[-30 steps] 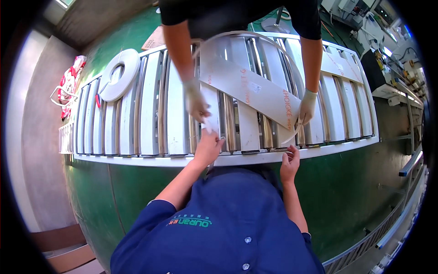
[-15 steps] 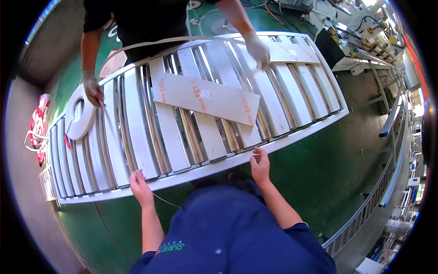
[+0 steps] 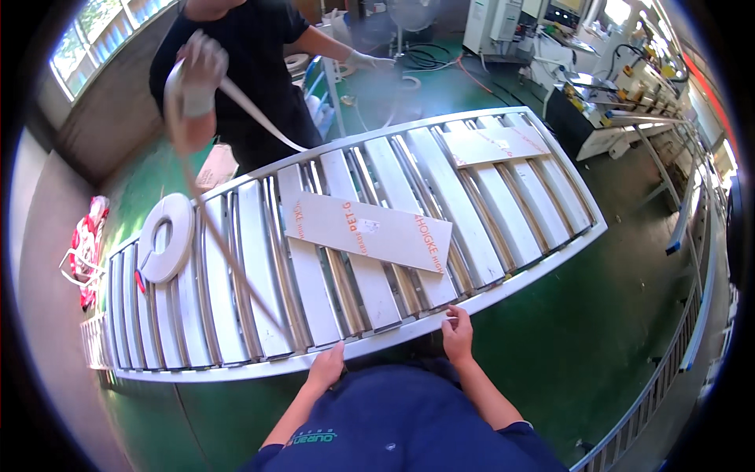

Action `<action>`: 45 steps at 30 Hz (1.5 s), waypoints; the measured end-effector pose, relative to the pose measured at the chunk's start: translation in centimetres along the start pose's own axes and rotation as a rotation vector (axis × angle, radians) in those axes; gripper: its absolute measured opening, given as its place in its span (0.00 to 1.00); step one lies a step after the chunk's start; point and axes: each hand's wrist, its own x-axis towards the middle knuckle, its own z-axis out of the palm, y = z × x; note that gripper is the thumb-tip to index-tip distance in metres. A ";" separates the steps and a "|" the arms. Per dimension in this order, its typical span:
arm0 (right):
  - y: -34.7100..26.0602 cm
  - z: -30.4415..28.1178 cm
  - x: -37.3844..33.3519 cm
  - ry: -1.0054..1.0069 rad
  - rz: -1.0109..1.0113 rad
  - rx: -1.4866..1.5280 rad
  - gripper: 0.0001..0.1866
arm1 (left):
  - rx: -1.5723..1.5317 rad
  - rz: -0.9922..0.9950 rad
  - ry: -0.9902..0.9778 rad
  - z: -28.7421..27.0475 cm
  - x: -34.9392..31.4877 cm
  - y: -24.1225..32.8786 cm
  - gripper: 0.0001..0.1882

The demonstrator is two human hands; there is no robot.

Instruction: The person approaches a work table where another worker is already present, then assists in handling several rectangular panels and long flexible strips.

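Note:
My left hand (image 3: 325, 368) has its fingers closed at the near rim of a long white slatted frame (image 3: 543, 264), with shiny metal bars between the slats. Farther right, my right hand (image 3: 457, 336) curls its fingers over the same rim. A long thin strip (image 3: 224, 245), blurred by motion, slants down from a co-worker's raised gloved hand (image 3: 203, 71) and ends near my left hand, apart from it. Between my hands and the co-worker, a pale rectangular panel (image 3: 393, 240) with orange print lies askew across the slats.
A similar panel (image 3: 481, 148) lies at the far right of the frame. On the left sit a white coil of strip (image 3: 182, 248) and a red-handled tool (image 3: 140, 282). The co-worker's other gloved hand (image 3: 370, 61) reaches right. Machinery (image 3: 586, 118) stands at the back right.
The co-worker has straightened up, lifting one gloved hand with the strip and drawing the other back. My left hand has moved right along the rim. My view has tilted upward.

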 end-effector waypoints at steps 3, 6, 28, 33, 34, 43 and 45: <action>0.6 -0.6 0.1 0.013 -0.007 -0.034 0.19 | 0.331 0.326 0.030 0.1 2.9 -3.6 0.28; 3.0 -1.2 0.6 0.093 -0.011 0.043 0.19 | 0.424 0.440 -0.042 0.5 3.8 -1.5 0.22; 6.2 -9.7 5.3 0.183 -0.011 0.195 0.17 | 0.176 0.353 -0.281 8.4 1.0 13.3 0.14; 6.4 -12.0 4.2 0.200 0.073 0.039 0.18 | 0.050 0.335 -0.190 10.4 0.3 14.1 0.12; 6.8 -11.9 3.9 0.199 0.081 0.086 0.19 | 0.026 0.301 -0.190 10.3 0.2 13.6 0.12; 8.7 -11.9 0.7 0.318 0.148 0.103 0.19 | 0.126 0.285 -0.265 10.1 1.2 13.1 0.16; 8.9 -11.9 -0.7 0.331 0.174 0.073 0.19 | 0.036 0.244 -0.327 10.1 1.8 12.3 0.14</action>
